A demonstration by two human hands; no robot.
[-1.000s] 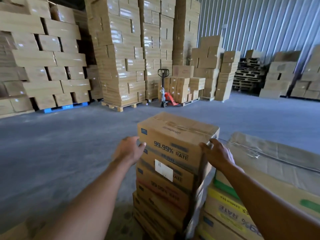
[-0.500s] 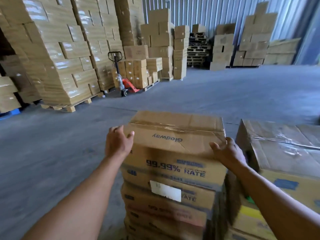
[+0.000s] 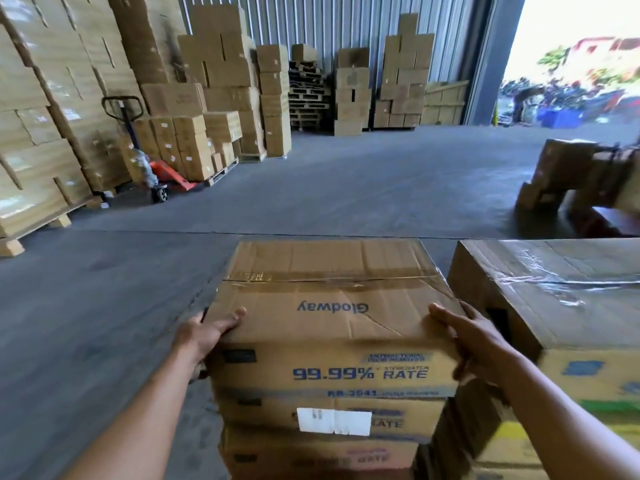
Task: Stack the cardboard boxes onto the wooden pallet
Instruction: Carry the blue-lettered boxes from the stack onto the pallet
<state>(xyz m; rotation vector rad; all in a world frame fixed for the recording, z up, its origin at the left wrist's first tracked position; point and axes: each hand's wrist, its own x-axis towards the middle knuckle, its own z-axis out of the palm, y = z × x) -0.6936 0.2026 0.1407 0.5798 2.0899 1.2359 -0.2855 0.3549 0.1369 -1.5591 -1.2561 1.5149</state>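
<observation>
Cardboard box point(image 3: 332, 306), Glodway print on the lid, lies between the two hands on top of a stack of like boxes point(image 3: 332, 420), its base resting on the box beneath. Left hand point(image 3: 204, 332) grips the near left corner, with the thumb flat on the lid and the fingers curled out of sight down the side. Right hand point(image 3: 474, 337) clasps the near right corner, fingers laid over the lid edge and thumb down the front face, though it is somewhat blurred. The step reads as a two-handed hold at the top of the stack. Whether the box is being seated or taken up cannot be told. The stack's foot is out of frame, so no wooden pallet shows under it. Empty pallets point(image 3: 306, 98) stand well beyond both hands at the far wall. A taller wrapped carton point(image 3: 554, 299) sits just outside the right hand, leaving a narrow gap. The next move probably calls for an even pull from both corners, with the right wrist kept off that carton. The lid is creased near the right fingers, so the load is better borne by the side walls than by the flap.
</observation>
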